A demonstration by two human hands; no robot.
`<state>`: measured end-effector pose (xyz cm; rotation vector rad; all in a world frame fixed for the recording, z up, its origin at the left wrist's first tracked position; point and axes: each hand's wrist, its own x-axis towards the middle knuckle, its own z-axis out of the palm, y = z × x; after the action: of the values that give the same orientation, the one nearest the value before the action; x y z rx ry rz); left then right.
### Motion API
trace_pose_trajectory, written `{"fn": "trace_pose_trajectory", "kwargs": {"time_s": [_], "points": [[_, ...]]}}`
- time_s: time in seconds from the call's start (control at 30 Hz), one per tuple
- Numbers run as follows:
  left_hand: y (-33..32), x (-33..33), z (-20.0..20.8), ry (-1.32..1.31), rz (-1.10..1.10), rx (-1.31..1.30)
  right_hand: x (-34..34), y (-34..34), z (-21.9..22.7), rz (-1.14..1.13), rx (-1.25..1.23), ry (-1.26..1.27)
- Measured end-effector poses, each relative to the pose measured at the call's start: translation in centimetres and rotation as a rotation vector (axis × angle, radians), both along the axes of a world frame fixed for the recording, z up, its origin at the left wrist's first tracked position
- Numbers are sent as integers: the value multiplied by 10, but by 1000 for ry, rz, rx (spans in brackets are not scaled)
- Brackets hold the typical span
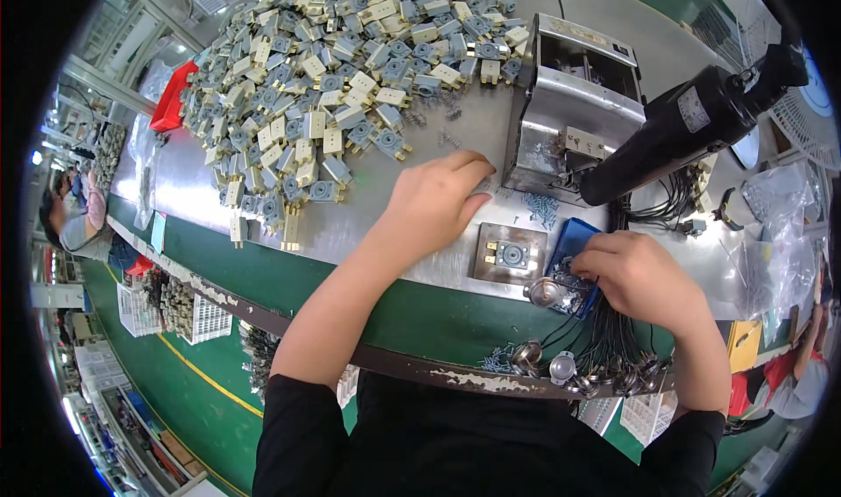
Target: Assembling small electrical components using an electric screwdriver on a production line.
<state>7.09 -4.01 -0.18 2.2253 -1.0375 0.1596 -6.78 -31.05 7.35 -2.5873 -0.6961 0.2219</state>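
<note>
My left hand (441,197) rests over the metal bench, thumb and forefinger apart, with nothing visible between them. Small springs (448,140) lie just beyond its fingers. To its right, a grey and cream plug part (508,253) with brass pins sits in a square metal fixture (484,274). My right hand (638,278) reaches into a blue tray (574,232) of small metal pieces. Its fingertips are pressed together, and whatever they pinch is too small to make out. A round metal cup on a wire (544,292) lies against the tray's near left side.
A large heap of plug parts (350,77) covers the back left, beside a red bin (173,98). A steel machine (574,112) with a black cylinder (683,133) stands behind the tray. Blue screws (540,210) lie before it. Black cables (604,331) hang over the front edge.
</note>
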Motion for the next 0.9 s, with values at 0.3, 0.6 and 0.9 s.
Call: {"fn": "trace_pose_trajectory", "kwargs": {"time_s": [0.3, 0.6, 0.9], "points": [[7, 6, -12, 117, -104, 44, 1, 7, 8, 38, 122, -5], [16, -10, -9, 429, -94, -261, 11, 14, 5, 92, 456, 292], [11, -23, -5, 1186, -292, -564, 22, 57, -13, -316, 506, -197]]}}
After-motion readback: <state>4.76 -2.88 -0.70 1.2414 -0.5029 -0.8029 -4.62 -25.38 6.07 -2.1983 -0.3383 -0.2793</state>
